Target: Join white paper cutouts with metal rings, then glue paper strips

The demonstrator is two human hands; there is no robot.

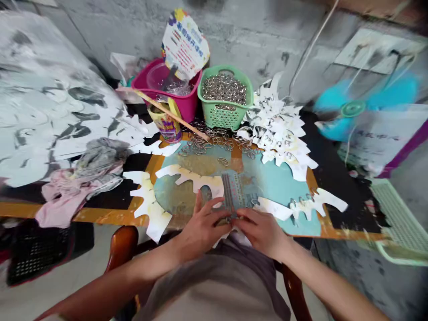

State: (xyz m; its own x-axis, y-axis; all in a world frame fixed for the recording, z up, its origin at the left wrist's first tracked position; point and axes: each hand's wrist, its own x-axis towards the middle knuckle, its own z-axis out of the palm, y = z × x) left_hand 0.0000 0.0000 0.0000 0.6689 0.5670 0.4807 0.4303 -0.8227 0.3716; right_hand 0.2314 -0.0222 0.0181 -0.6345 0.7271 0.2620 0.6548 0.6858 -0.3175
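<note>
My left hand (207,225) and my right hand (259,229) meet at the front edge of the table. Their fingertips pinch a small grey metal piece (233,216) between them; its exact shape is hidden by the fingers. Beneath the hands, parts of a white cut-out sheet (242,237) show over my lap. Just behind my left fingers lies a toothed white cut-out strip (187,174). To the right of my right hand is another strip with metal clasps on it (302,206). A third toothed strip (150,205) rests at the left on the table's edge.
Loose metal loops (203,142) lie around a green basket (227,117) full of small metal parts. Beside it stand a pink basket (187,107) and a tub (166,125) with a wooden stick. White cut-outs (281,138) pile up right, near a blue fan (353,108). Cloths (80,183) lie left.
</note>
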